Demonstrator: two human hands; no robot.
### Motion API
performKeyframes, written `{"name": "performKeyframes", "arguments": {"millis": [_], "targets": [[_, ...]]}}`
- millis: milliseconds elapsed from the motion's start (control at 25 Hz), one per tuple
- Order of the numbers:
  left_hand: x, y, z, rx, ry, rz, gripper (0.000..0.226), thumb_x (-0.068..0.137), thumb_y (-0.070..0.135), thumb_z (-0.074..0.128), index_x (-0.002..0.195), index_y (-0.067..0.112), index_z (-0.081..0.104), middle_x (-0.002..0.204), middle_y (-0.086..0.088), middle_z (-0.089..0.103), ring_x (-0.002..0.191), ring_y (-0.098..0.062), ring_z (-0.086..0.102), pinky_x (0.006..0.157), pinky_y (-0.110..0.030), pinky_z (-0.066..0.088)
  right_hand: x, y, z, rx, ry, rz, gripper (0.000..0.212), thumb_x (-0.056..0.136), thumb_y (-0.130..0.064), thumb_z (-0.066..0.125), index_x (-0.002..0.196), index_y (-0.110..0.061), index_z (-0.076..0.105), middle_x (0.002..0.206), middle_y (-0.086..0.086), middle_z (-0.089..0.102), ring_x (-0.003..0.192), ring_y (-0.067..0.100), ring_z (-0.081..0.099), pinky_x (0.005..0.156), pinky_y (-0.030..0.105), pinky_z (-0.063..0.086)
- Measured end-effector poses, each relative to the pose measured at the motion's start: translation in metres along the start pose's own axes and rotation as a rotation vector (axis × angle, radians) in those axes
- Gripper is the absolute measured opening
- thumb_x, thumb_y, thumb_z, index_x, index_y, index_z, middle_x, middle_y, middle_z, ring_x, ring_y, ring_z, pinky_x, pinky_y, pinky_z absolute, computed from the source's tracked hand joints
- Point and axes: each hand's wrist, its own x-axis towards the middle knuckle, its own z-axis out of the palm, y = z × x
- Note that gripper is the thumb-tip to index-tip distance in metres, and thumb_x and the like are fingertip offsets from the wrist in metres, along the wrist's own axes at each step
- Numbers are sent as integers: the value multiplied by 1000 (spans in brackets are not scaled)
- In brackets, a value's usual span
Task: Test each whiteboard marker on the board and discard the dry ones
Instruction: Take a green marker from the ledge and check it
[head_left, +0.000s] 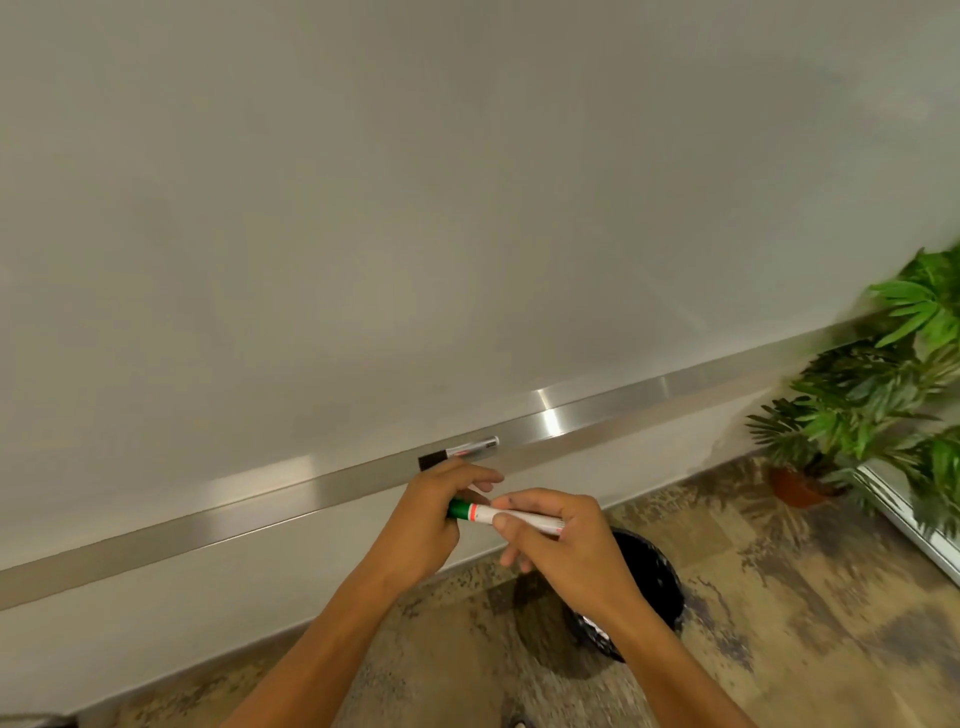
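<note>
- We hold a white-barrelled whiteboard marker with a green cap (493, 514) between both hands, in front of the long brushed-metal tray (597, 415) that runs under the pale whiteboard (467, 208)
- Its long axis lies nearly level, left to right, with the green cap at the left end and the white barrel running right
- Our left hand (431, 514) curls its fingers round the cap end; our right hand (561, 540) pinches the barrel between thumb and forefinger, the other fingers folded beneath
- We judge the coming move to be a pull apart along that axis, and both hands are already on the pen, so neither has to reach
- The cap looks seated on the barrel, though we cannot tell how firmly
- A second marker with a black cap (460, 451) lies along the tray, just beyond our left hand and apart from it
- A round black bin (649, 582) stands on the mottled floor below our right hand
</note>
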Motion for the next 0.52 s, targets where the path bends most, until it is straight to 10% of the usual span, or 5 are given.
{"name": "performKeyframes", "arguments": {"millis": [520], "targets": [[38,25,65,-2,-165,1,65,76,-22,58,118,27,66,102,5,65,92,-7,62,80,-7,46,-12,39,-63,14,87,37,17,93,-24,70,108,-18,77,70,9,71,53,13,60,53,22,48]]}}
